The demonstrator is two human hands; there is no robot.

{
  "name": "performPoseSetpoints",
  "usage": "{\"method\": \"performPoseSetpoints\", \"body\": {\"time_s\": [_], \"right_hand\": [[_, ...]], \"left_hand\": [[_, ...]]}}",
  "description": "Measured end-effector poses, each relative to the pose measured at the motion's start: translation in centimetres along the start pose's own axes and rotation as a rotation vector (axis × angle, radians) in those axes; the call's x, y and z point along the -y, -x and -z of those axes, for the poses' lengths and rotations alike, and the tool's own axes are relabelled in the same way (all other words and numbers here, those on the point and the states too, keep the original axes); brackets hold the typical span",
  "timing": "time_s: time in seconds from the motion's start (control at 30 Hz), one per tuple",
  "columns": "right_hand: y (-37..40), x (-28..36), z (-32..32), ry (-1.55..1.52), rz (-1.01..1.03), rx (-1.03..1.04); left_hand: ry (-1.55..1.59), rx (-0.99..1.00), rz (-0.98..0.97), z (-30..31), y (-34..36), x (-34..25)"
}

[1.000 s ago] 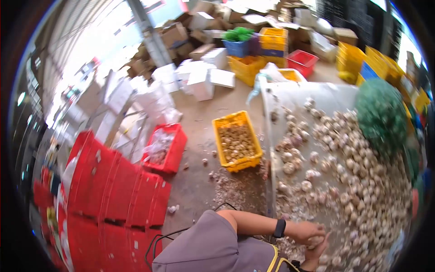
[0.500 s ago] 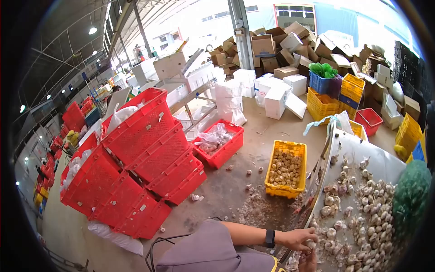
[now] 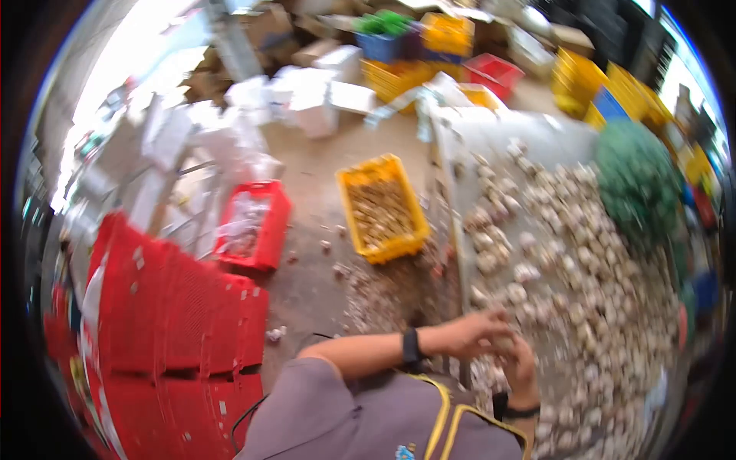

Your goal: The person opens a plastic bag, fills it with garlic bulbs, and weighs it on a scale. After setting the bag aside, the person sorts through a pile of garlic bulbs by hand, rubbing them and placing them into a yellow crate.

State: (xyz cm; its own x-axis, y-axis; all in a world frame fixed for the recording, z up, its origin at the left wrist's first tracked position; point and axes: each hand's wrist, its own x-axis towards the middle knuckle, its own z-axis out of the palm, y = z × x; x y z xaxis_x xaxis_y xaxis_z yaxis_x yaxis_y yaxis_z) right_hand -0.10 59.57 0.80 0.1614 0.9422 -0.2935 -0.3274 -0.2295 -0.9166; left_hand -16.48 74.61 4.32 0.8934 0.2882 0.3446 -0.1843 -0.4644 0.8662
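My left hand [image 3: 474,334], with a dark watch on its wrist, reaches in from the left over the near edge of the metal table [image 3: 529,126]. Its fingers are curled and meet those of my right hand [image 3: 521,363], which comes up from below with a dark band at the wrist. Both hands are closed around a small garlic bulb, now mostly hidden by the fingers and smeared by motion. Many loose garlic bulbs [image 3: 583,253] lie spread over the table beyond and to the right of my hands.
A yellow crate [image 3: 423,230] of garlic bulbs stands on the floor left of the table. Further left are a red crate [image 3: 280,226] with plastic bags and stacked red crates [image 3: 184,322]. A green mesh sack [image 3: 636,180] sits at the table's far right. Foam boxes [image 3: 314,107] stand behind.
My view has swung to the right, so the table and hands appear further left and more of the garlic shows. My hands stay together; the right forearm and its wristband have come into view.
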Motion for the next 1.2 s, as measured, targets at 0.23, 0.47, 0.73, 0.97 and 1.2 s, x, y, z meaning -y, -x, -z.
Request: {"method": "performPoseSetpoints", "body": {"time_s": [0.23, 0.47, 0.73, 0.97, 1.2], "right_hand": [[-8.5, 0.1, -5.1, -0.315, -0.175, -0.221], [-23.2, 3.7, -15.2, -0.409, -0.106, 0.211], [-28.8, 3.6, -11.3, -0.814, -0.418, 0.182], [-28.2, 1.9, 0.2, -1.057, -0.289, -0.183], [-36.1, 5.9, 10.5, 0.273, -0.011, -0.389]], "left_hand": [[0.132, -0.183, 0.202, 5.4, -0.8, 2.6], [0.217, -1.013, 0.397, 19.3, 0.8, 10.0], [0.168, -0.685, 0.457, 23.9, -1.4, 12.7], [-0.263, -0.216, 0.500, 20.6, -14.2, 20.8], [-0.607, 0.597, 0.684, 16.4, -21.3, 29.5]]}}
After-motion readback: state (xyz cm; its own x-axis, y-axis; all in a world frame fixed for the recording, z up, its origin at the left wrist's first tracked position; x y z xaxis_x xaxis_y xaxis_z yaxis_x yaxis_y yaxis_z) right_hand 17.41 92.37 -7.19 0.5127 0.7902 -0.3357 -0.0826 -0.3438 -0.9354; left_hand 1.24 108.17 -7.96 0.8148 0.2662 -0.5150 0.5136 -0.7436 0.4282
